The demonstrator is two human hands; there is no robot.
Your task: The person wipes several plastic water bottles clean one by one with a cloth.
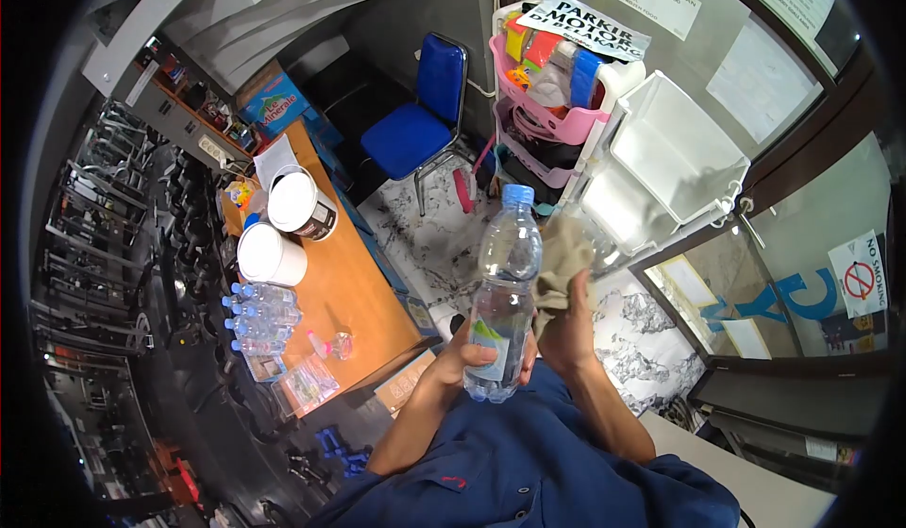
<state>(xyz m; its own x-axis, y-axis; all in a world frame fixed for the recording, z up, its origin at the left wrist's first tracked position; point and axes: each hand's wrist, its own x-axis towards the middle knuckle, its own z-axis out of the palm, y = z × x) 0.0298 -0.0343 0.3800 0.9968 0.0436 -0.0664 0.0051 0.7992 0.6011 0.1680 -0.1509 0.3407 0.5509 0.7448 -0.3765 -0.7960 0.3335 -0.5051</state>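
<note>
A clear plastic water bottle with a blue cap and a green-and-white label stands upright before my chest. My left hand is wrapped round its lower part, thumb across the label. On the bottle's right side, my right hand grips a beige cloth, its fingers partly hidden by the cloth. The cloth's edge overlaps the bottle in this view and looks slightly smeared by motion.
On the orange desk to the left are two white buckets, several water bottles and a small pink-topped spray bottle. Beyond stands a blue chair. A rack with pink baskets and white bins stands right.
</note>
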